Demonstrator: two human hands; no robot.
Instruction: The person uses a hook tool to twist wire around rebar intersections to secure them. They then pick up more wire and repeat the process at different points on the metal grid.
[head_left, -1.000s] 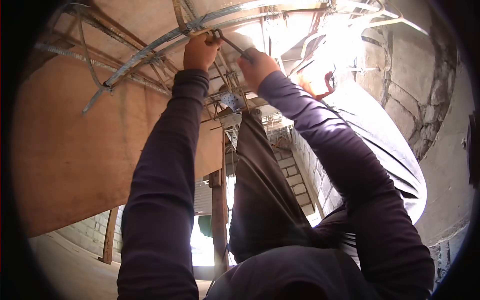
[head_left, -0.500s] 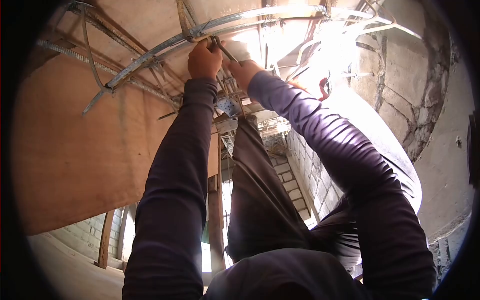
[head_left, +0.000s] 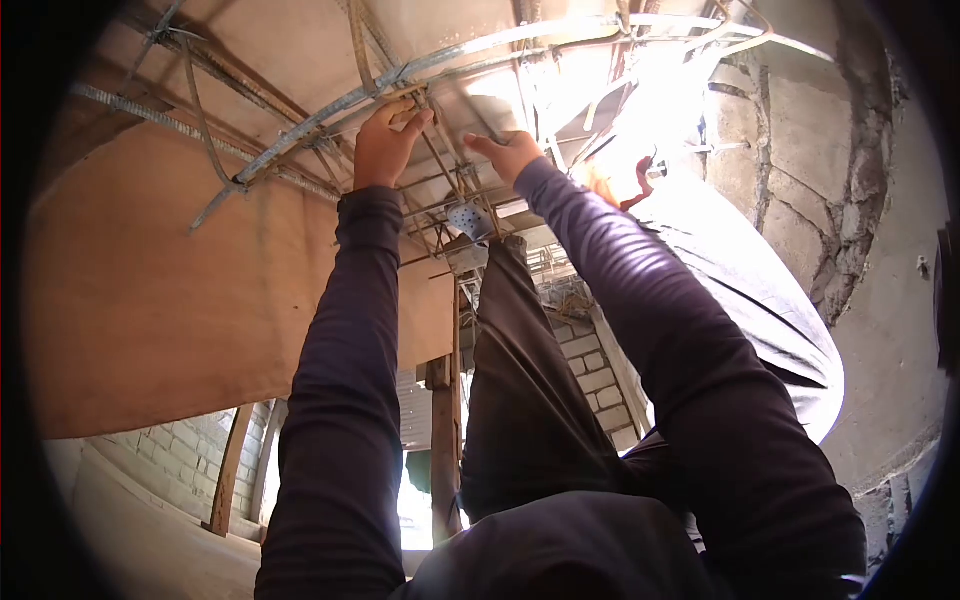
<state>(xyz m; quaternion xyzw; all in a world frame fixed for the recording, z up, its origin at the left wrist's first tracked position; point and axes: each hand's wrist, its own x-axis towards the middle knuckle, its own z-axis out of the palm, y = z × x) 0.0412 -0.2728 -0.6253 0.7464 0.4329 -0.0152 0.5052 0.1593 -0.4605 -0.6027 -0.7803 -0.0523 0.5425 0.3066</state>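
My left hand (head_left: 388,145) is raised beside a crossing of steel bars, its fingers curled and its thumb close to them; what they pinch is too small to make out. A long curved ribbed bar (head_left: 450,55) passes just above it. To the right, my right hand (head_left: 505,152) is closed on the end of a thin dark metal rod (head_left: 477,115), with its thumb sticking out to the left. The rod slants up and left, clear of my left hand.
Brown board (head_left: 180,290) spans the left side. A perforated pale piece (head_left: 468,220) lies among thin bars below my hands. Wooden posts (head_left: 442,440) stand below. A rough block wall (head_left: 800,180) rises at the right, near a brightly lit cloth-covered shape (head_left: 765,290).
My hands have moved apart. The left has shifted left and down; the right, with the dark rod, has moved right and down, away from the bar crossing. The view has shifted slightly.
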